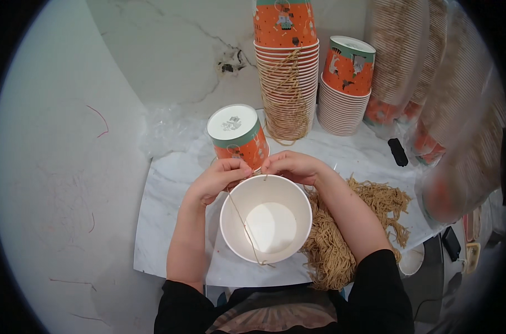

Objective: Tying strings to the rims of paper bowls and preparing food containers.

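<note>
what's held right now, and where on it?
Both hands, left and right, pinch a tan string at the far rim of the white paper bucket; the string hangs across its opening.

A white marbled surface [169, 222] is set against a pale veined wall [169, 50], chipped at one dark spot [229, 61]. A light grey floor [52, 183], marked with faint red scribbles, is seen at the left.

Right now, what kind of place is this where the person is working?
Probably a small craft or packing workbench. Tall stacks of orange paper cups stand at the back, a pile of tan string lies on the marble-look table, and the left hand and right hand fit string to a white paper bucket.
</note>
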The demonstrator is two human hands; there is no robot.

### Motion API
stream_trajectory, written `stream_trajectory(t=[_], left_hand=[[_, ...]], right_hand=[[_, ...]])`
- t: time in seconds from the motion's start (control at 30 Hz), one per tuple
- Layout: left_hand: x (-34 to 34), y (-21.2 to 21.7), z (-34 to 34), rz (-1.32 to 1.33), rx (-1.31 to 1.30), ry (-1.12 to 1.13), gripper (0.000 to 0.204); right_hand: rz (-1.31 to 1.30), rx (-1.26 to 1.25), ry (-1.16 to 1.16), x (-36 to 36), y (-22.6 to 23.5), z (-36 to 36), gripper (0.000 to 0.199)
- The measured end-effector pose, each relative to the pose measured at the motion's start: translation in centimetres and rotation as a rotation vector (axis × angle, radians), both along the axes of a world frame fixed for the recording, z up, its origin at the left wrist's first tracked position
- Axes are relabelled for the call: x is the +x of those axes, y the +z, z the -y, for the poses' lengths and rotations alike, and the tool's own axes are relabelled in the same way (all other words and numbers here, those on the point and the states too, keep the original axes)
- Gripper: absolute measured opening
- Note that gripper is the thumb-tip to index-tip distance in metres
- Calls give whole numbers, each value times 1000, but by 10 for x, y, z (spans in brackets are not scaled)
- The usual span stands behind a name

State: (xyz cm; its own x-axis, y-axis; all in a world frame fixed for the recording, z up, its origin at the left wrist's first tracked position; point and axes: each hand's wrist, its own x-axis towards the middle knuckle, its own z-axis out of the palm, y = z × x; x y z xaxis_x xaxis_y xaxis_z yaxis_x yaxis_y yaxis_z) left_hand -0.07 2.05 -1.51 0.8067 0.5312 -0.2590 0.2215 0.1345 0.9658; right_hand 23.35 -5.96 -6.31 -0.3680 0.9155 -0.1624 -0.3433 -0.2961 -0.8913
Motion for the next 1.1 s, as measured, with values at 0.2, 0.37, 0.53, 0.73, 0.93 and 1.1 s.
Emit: stream_trajectory(t=[0.2, 0.37, 0.53, 0.73, 0.93, 1.1], left_hand=[[16, -18, 5, 180, -97, 202, 10], [15, -16, 3, 174, -84, 239, 10], [10, -12, -1, 139, -56, 186, 10], [9, -10, 2, 141, -44, 248, 11], [4, -9, -3, 58, 113, 186, 12], [-10, 8, -9, -122, 320, 64, 15]], right_hand=[[-95, -10, 49, -1, -7, -3, 11], [-49, 46, 40, 0, 2, 0, 10], [203, 282, 39, 5, 11, 3, 11], [343, 515, 35, -2, 28, 11, 16], [328, 474, 70, -5, 42, 20, 34], [635, 515, 192, 9, 48, 22, 43]])
